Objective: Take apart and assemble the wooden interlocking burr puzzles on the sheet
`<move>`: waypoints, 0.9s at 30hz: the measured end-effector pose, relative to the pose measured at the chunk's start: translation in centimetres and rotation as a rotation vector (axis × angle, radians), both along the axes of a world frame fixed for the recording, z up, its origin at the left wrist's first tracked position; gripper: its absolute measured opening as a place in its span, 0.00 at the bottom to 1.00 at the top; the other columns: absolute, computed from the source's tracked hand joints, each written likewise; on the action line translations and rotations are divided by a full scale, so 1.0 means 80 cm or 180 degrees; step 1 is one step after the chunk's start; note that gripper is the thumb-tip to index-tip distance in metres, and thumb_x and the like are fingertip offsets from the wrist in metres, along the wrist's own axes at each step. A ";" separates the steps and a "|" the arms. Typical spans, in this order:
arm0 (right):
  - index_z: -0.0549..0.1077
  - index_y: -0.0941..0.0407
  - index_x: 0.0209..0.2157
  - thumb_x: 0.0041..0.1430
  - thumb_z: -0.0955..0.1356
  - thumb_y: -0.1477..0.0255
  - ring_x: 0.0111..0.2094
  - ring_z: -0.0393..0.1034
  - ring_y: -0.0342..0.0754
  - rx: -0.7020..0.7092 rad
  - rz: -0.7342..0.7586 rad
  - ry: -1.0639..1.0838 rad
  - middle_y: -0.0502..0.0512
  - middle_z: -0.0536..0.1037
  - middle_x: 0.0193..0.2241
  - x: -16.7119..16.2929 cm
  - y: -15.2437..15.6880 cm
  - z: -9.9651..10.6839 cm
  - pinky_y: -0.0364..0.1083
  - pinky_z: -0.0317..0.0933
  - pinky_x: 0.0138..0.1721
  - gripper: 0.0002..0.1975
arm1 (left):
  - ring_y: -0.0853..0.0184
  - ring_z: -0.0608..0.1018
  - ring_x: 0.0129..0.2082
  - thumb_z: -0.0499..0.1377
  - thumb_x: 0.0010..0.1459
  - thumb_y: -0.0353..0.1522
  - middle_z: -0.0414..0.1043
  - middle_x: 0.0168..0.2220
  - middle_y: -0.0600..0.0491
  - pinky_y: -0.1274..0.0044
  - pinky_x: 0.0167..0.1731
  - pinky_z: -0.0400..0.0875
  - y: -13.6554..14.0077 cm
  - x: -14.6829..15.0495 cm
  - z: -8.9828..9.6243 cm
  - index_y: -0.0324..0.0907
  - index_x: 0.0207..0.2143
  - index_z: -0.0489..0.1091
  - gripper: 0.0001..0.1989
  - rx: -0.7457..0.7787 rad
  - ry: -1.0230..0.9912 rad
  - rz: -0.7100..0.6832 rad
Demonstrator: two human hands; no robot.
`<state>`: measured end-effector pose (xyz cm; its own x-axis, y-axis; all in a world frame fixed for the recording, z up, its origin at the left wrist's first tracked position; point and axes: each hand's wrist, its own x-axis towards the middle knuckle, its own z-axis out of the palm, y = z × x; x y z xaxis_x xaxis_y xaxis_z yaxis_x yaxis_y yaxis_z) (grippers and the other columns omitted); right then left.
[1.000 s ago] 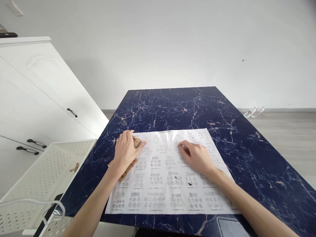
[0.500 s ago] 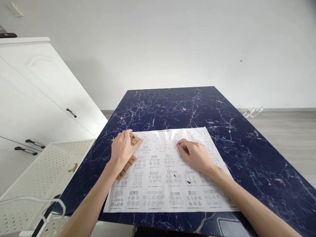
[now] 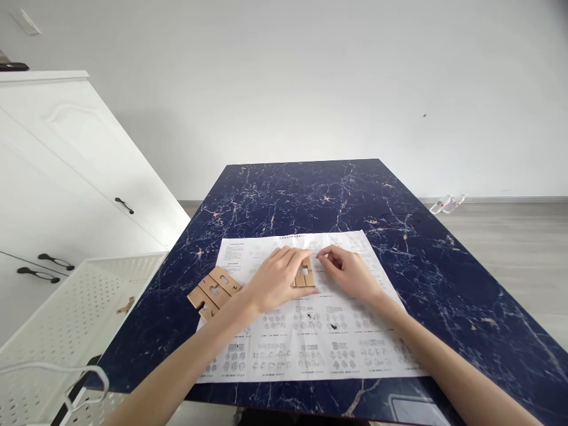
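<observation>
Fingers and thumb of my left hand (image 3: 278, 277) are closed round small wooden puzzle pieces (image 3: 305, 274) lying side by side, with a square gap in their middle. They sit over the centre of the printed sheet (image 3: 275, 331). My right hand (image 3: 350, 273) rests on the sheet just right of them, its fingers curled in a pinch; whether anything is between the fingertips is hidden. Left of my left wrist lies a second group of wooden pieces (image 3: 213, 288), flat, with numbers and cut-out slots. My left forearm covers part of that group.
The blue marbled table (image 3: 306, 195) reaches away toward the wall. At the left stand a white cabinet (image 3: 84, 154) and a white perforated basket (image 3: 84, 296) with a small wooden piece (image 3: 126, 305) in it. A white cable (image 3: 53, 368) loops over the basket.
My left hand has moved right, carrying wooden pieces from the sheet's left side to its middle, beside my right hand. The numbered group at the left is uncovered. My right hand has barely moved.
</observation>
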<state>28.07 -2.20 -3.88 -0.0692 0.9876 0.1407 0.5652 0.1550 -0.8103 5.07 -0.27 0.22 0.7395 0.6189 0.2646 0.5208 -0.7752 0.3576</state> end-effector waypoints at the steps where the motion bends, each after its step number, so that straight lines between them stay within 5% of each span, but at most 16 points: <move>1: 0.78 0.53 0.40 0.72 0.64 0.58 0.23 0.63 0.47 -0.0030 0.0007 0.0074 0.48 0.72 0.22 0.001 0.001 0.001 0.47 0.52 0.27 0.17 | 0.49 0.79 0.58 0.64 0.67 0.54 0.76 0.58 0.43 0.57 0.58 0.74 0.000 0.005 -0.004 0.46 0.67 0.61 0.36 -0.0017 0.0049 -0.0071; 12: 0.77 0.53 0.45 0.72 0.67 0.59 0.26 0.65 0.46 -0.0143 0.0491 0.0263 0.49 0.74 0.26 0.003 -0.002 0.008 0.48 0.57 0.30 0.13 | 0.41 0.72 0.64 0.65 0.56 0.65 0.68 0.65 0.36 0.49 0.63 0.69 0.009 -0.024 -0.004 0.42 0.69 0.59 0.51 -0.0248 0.0262 0.0085; 19: 0.71 0.53 0.63 0.57 0.79 0.56 0.29 0.64 0.46 -0.0213 0.1172 -0.0069 0.48 0.75 0.33 0.012 -0.003 0.013 0.48 0.60 0.33 0.36 | 0.47 0.76 0.56 0.62 0.64 0.60 0.70 0.57 0.41 0.54 0.55 0.76 0.012 -0.045 -0.006 0.42 0.61 0.68 0.37 -0.0409 0.0351 0.0140; 27: 0.76 0.50 0.58 0.55 0.81 0.59 0.31 0.66 0.47 -0.0326 0.1192 0.0107 0.51 0.76 0.37 0.016 -0.001 0.019 0.49 0.63 0.32 0.31 | 0.50 0.77 0.56 0.70 0.62 0.49 0.65 0.63 0.45 0.58 0.54 0.77 0.011 -0.047 0.003 0.51 0.64 0.66 0.33 -0.1030 -0.0097 0.0307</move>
<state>29.38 -2.30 -2.33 -0.4246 0.9040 0.0508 0.4578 0.2628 -0.8493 1.34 0.64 0.46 0.6684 0.7411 0.0641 0.5715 -0.5668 0.5935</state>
